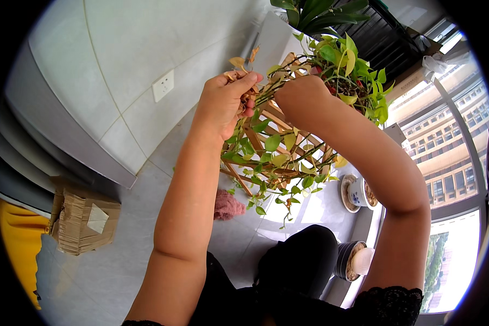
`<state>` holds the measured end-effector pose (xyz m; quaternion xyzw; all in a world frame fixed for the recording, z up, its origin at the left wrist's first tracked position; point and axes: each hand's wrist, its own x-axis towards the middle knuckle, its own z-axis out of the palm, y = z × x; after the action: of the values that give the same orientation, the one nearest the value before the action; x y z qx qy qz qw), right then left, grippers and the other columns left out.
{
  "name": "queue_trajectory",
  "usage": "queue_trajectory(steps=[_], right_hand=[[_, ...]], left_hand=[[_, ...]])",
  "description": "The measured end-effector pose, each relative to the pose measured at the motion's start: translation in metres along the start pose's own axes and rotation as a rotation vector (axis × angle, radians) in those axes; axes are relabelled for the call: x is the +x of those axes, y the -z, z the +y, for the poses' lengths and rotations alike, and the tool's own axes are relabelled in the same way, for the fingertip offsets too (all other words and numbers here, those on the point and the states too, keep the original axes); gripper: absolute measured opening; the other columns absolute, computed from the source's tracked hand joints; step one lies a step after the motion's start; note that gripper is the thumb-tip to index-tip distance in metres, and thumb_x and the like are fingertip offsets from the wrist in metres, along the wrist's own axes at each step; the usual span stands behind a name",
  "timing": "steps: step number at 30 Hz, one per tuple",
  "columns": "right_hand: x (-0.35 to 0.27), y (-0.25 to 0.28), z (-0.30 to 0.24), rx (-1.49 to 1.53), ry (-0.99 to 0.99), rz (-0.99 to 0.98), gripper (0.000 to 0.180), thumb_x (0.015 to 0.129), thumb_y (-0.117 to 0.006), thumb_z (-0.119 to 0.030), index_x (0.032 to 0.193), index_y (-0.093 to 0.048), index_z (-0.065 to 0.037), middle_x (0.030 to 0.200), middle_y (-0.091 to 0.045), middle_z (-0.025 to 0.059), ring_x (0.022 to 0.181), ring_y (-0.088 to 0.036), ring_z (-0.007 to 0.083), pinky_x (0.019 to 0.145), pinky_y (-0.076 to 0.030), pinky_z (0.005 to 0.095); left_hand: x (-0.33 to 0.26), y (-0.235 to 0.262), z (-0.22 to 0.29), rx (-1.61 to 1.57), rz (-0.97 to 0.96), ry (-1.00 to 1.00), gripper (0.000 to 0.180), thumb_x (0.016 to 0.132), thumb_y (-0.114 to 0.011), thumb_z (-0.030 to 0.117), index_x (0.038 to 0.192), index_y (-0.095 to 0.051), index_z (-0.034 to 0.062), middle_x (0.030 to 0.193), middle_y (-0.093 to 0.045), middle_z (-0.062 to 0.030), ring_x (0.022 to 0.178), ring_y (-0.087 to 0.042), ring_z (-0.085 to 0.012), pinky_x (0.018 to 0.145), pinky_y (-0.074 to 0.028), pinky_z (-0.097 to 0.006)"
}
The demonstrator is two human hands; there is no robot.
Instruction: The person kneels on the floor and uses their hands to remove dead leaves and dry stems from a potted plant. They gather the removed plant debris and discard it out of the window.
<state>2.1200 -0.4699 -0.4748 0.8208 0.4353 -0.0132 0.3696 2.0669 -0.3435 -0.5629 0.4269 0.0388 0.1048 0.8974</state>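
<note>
nearest the camera are the person's dark-clad knees [296,261] and the two bare forearms rising from the lower edge. the left hand [223,103] is closed in a pinch grip, thumb against fingers, on a cluster of dry yellow-brown leaves [239,64] at the end of a trailing vine [271,92]. the right hand [299,92] is turned away; whether its grip is open or closed on a stem i cannot tell, though it sits right against the same vine, just beside the left hand. the vine belongs to a green leafy potted plant [348,70] standing on a slatted wooden stand [271,136] on the tiled floor [119,255], near the wall with its socket [163,85]. more stems hang down through the stand.

as a judgement: a hard tug on the dead leaves could tear the healthy stem or drag the plant off the stand, since the vines are tangled in the slats. small pots [356,193] on the floor by the window sit under it. a cardboard box [84,220] lies well apart.
</note>
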Motion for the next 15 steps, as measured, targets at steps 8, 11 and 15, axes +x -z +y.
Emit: queue_trajectory(steps=[8,11,15], right_hand=[[-0.005,-0.001,-0.001,-0.088,-0.004,-0.062,0.012,0.073,-0.068,-0.013,0.085,-0.07,-0.011,0.085,-0.069,0.0033,0.084,-0.067,0.0197,0.065,-0.051,0.0317],[-0.003,-0.006,-0.003,-0.144,0.016,-0.072,0.012,0.073,-0.069,-0.014,0.085,-0.07,-0.013,0.086,-0.068,0.0029,0.084,-0.066,0.0187,0.067,-0.048,0.0301],[-0.008,0.005,-0.001,-0.177,0.041,-0.053,0.015,0.071,-0.069,-0.014,0.086,-0.069,-0.014,0.085,-0.067,0.0034,0.082,-0.065,0.0181,0.069,-0.046,0.0295]], left_hand=[[0.001,-0.003,-0.003,-0.004,-0.014,0.002,0.021,0.085,-0.065,0.02,0.093,-0.063,0.0005,0.071,-0.054,0.0002,0.055,-0.048,-0.007,0.047,-0.037,-0.022],[0.002,-0.001,-0.005,0.006,-0.008,-0.012,0.021,0.086,-0.065,0.02,0.094,-0.063,0.0006,0.072,-0.055,0.0,0.055,-0.047,-0.0071,0.048,-0.036,-0.022],[0.002,-0.002,-0.005,0.014,-0.01,0.001,0.021,0.086,-0.064,0.02,0.094,-0.063,0.0005,0.071,-0.055,-0.0001,0.055,-0.047,-0.0073,0.048,-0.037,-0.022]])
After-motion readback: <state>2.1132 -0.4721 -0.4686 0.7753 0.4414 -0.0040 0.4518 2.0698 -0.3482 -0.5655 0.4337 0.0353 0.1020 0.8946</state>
